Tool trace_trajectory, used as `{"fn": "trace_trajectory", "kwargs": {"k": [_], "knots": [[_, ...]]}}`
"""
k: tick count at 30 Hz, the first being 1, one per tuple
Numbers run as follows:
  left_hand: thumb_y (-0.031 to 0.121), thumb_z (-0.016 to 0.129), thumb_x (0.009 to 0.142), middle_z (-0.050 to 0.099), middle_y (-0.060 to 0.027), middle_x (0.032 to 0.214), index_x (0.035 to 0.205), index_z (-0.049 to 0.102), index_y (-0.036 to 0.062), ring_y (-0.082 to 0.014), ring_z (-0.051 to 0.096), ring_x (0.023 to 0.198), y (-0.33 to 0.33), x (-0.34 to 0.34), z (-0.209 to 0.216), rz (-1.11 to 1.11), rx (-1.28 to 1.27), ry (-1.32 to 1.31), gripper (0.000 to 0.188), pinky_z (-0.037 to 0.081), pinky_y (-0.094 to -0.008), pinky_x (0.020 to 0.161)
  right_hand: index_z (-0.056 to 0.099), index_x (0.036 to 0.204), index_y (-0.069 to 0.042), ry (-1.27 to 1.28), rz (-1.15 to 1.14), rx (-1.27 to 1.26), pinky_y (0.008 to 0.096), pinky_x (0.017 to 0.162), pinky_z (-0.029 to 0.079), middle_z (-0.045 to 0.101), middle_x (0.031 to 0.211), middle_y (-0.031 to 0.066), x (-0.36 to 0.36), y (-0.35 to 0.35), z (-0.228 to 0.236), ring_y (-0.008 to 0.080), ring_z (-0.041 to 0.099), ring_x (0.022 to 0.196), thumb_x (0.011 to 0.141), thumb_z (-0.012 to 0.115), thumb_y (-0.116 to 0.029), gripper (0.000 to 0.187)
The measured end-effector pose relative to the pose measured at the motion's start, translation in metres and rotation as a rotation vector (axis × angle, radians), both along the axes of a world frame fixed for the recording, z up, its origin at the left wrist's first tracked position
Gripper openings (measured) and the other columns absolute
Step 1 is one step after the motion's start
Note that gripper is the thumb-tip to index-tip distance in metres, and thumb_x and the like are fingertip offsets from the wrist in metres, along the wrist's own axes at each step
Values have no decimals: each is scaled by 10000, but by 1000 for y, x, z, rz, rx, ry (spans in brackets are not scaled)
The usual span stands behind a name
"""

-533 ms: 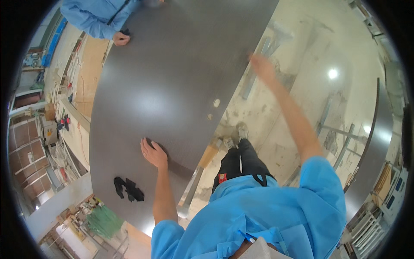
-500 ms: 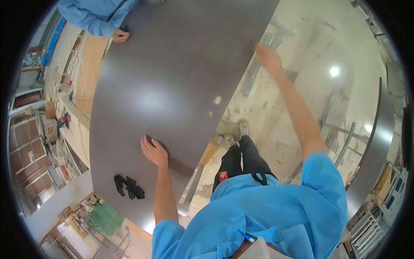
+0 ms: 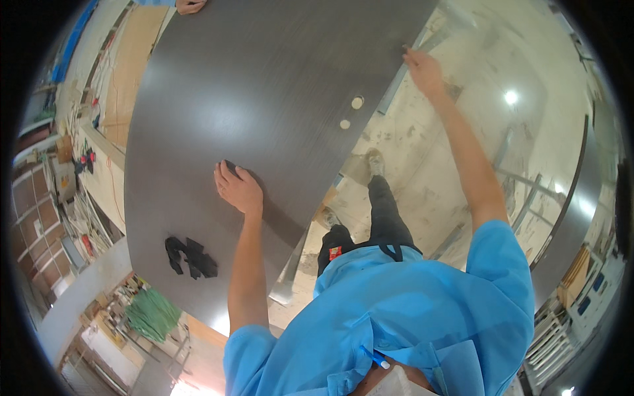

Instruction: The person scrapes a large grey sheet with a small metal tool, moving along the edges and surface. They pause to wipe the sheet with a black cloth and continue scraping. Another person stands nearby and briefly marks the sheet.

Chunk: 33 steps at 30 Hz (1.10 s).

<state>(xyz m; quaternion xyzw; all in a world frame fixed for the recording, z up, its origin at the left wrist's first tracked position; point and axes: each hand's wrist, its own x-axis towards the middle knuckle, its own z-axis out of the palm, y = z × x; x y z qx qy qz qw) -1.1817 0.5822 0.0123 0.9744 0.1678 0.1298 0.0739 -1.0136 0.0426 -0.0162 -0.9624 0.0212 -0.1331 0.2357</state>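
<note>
The person's left hand [image 3: 241, 190] lies on a large dark grey-brown panel [image 3: 264, 79], its fingers slightly spread and loosely bent; a dark patch shows at the fingers, and whether the hand grips anything there cannot be made out. The right hand [image 3: 424, 71] is at the panel's right-hand edge, with the fingers bent toward it; it is a little blurred, and there is no telling whether it clasps the edge or something small at its fingertips. The panel spans the space in front of the person and runs out of view at the top. Two pale holes [image 3: 357, 102] sit near its right-hand edge, between the two hands. Crumpled black material [image 3: 198, 257] lies on the panel, nearer the person than the left hand and to its left. At the top, a co-worker's hand [image 3: 190, 6] is at the panel's left edge. The person wears a blue shirt [image 3: 403, 310] and black trousers [image 3: 388, 211], and stands on a pale, stained floor [image 3: 436, 158]. Farther out, a second dark panel [image 3: 568, 244] stands on the right, and a green bundle [image 3: 152, 313] lies at lower left.
</note>
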Motion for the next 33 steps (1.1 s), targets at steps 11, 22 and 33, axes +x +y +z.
{"fn": "trace_trajectory", "kwargs": {"k": [11, 22, 33], "knots": [[292, 505, 1117, 458, -211, 1658, 1573, 473, -7, -400, 381, 1570, 2, -5, -5, -51, -46, 10, 547, 318, -544, 1282, 598, 1483, -50, 395, 311, -134, 455, 795, 610, 708, 1080, 142, -268, 261, 14, 327, 723, 1005, 994, 611, -163, 502], [307, 497, 1122, 442, -176, 1685, 1586, 483, 17, -368, 398, 1562, -2, -3, 3, 12, -23, 90, 547, 322, -527, 1279, 705, 1318, -72, 479, 495, 34, 469, 887, 620, 728, 1105, 130, -222, 224, 28, 329, 737, 1056, 942, 590, -83, 393], [320, 470, 1127, 435, -192, 1682, 1584, 479, 0, -381, 405, 1551, -3, 0, 5, -15, 17, 96, 557, 331, -541, 1260, 776, 1213, -75, -142, -337, 246, 489, 833, 557, 743, 1044, 194, 84, -64, -4, 417, 715, 977, 1091, 622, -341, 331]]}}
